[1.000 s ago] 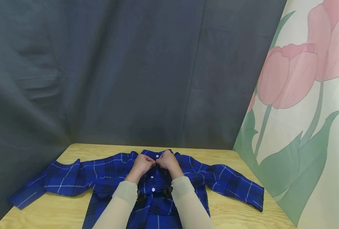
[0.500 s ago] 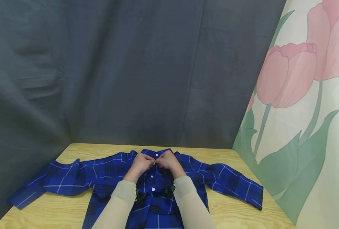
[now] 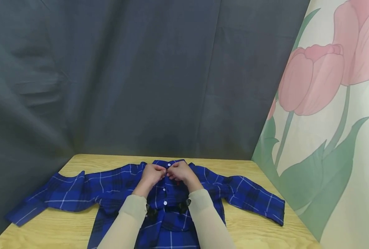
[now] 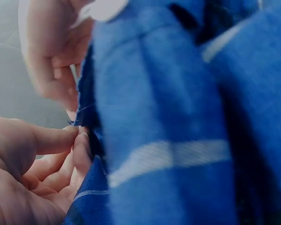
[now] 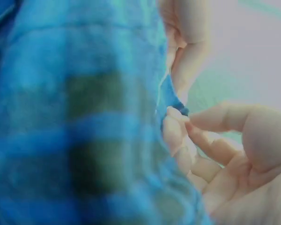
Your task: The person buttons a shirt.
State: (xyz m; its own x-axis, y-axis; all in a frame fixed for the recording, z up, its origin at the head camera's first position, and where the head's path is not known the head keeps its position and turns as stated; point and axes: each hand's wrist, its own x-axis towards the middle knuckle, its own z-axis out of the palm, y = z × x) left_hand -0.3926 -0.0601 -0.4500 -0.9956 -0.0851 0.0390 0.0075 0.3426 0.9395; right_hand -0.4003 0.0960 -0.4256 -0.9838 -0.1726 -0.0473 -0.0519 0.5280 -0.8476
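Observation:
A blue plaid shirt [image 3: 119,186] lies front side up with its sleeves spread to both sides. Just below its collar, my left hand [image 3: 153,174] and right hand [image 3: 181,172] meet at the front placket. In the left wrist view, the left hand [image 4: 33,164] pinches the cloth edge between thumb and forefinger. The right wrist view has the right hand [image 5: 239,154] pinching a bit of the placket, its other fingers curled behind. A white collar button [image 3: 169,165] shows above the hands, and another white button [image 3: 165,203] lower down. The button at the fingertips is hidden.
The shirt lies on a light wooden table [image 3: 60,224]. Behind the table hangs a dark grey curtain [image 3: 147,79], which also runs along the left. To the right stands a wall with painted tulips [image 3: 312,79]. Dark wrist cameras [image 3: 183,207] sit beneath the wrists.
Both hands stay at the same spot on the placket, with small shifts of the fingers. The right hand's fingers have spread slightly. The whole view has drifted a little.

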